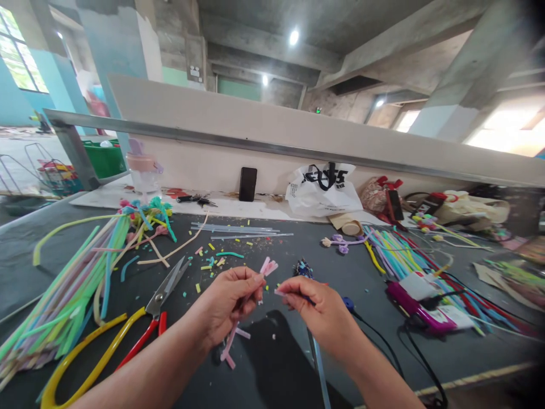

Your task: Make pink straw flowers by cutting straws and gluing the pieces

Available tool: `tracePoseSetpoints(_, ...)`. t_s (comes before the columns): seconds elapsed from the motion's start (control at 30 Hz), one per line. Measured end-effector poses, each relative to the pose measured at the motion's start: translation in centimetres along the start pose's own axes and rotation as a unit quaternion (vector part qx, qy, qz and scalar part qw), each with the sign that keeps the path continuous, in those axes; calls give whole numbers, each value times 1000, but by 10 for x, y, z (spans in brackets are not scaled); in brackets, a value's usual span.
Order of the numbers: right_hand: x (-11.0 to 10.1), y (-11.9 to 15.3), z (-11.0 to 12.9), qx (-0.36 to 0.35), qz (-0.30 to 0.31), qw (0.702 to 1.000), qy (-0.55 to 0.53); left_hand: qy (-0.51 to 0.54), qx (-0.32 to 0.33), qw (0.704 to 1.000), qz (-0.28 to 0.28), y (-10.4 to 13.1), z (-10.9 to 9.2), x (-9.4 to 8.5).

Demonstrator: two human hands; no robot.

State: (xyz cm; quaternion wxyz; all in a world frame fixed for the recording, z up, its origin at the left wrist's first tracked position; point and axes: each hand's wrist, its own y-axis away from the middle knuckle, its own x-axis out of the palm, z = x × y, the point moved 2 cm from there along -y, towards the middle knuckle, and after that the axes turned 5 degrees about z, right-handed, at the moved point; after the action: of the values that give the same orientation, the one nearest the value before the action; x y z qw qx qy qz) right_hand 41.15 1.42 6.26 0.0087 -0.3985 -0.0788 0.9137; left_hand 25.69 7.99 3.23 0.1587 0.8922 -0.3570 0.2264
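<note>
Pinched in my left hand [235, 298] is a pink stem piece [268, 266], its short fuzzy ends sticking up past the fingertips, and more pink branches hanging below the palm. My right hand [315, 307] is closed at thumb and forefinger on something small and pale pink, a short gap away from the left fingers. Behind the right hand a dark tool with a blue-speckled tip [303, 268] shows partly. A clear glue stick [320, 372] runs below the right hand toward the front edge.
Yellow-handled scissors [158, 298], red-handled ones beside them, and a bundle of coloured stems [72, 301] lie left. Small cut bits [208, 267] dot the middle. At right are a purple device [419, 309], cables and more stems [400, 250]. A phone [248, 184] leans behind.
</note>
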Motion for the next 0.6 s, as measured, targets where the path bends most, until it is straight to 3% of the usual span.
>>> tracePoseSetpoints(0.2, 9, 0, 1, -13, -39, 997, -67, 24, 3, 1000, 15, 0, 0, 3)
tracePoseSetpoints(0.33, 17, 0, 4, -22, -34, 997, -64, 36, 3, 999, 12, 2, 1, 7)
tracePoseSetpoints(0.6, 23, -4, -1, 38, -29, 997, -62, 49, 8, 999, 10, 0, 3, 7)
